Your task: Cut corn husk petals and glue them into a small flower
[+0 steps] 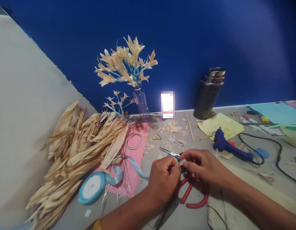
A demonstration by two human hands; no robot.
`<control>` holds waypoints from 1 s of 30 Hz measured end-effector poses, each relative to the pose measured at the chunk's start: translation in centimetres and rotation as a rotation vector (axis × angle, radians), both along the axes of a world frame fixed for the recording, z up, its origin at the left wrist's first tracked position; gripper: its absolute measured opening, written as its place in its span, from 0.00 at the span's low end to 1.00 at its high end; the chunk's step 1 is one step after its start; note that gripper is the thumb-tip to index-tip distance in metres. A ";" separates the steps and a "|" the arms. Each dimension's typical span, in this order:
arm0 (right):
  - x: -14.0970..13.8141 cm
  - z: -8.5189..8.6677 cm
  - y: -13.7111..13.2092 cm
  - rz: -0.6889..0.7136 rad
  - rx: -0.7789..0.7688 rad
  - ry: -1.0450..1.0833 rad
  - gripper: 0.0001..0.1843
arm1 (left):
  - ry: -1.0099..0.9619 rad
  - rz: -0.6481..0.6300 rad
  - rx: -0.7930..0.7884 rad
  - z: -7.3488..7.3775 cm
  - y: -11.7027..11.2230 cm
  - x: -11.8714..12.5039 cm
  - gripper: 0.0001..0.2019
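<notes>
My left hand (163,180) and my right hand (205,166) meet over the grey table (258,179), fingers pinched together on a small pale husk piece (181,162) held between them. Directly under the hands lie red-handled scissors (193,195), with the blades (170,152) poking out past my fingers toward the left. Whether either hand also touches the scissors is hidden. Scattered husk scraps (170,127) lie just beyond the hands.
A heap of dried corn husks (76,153) fills the left. Blue ribbon spool (92,188), pink paper (136,150), tape ring (134,141), vase of husk flowers (140,102), lit phone (167,104), steel flask (209,92), blue glue gun (230,147) with black cord (279,159), yellow paper (221,125).
</notes>
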State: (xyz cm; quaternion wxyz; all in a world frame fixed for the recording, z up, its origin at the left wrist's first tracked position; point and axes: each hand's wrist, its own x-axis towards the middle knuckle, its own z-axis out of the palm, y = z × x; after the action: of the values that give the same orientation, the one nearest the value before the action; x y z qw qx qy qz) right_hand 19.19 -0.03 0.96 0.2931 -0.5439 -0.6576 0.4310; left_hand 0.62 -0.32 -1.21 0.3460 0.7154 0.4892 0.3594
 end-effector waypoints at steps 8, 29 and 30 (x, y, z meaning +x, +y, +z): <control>-0.3 -0.9 -0.5 -0.132 0.261 -0.438 0.13 | 0.003 -0.014 0.026 0.2 -0.2 0.2 0.12; -0.7 -1.5 -1.6 -0.116 0.507 -0.387 0.16 | 0.185 0.066 0.095 1.6 1.4 -0.7 0.09; -0.5 -1.5 -1.4 -0.137 0.538 -0.381 0.17 | 0.117 0.079 0.055 1.8 1.8 -1.0 0.09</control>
State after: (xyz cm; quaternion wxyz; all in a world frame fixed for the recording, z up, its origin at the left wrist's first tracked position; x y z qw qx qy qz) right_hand 18.70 -1.46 -0.50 0.3264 -0.5606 -0.7528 0.1120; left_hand -0.34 1.46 0.54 0.2825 0.7244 0.5267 0.3435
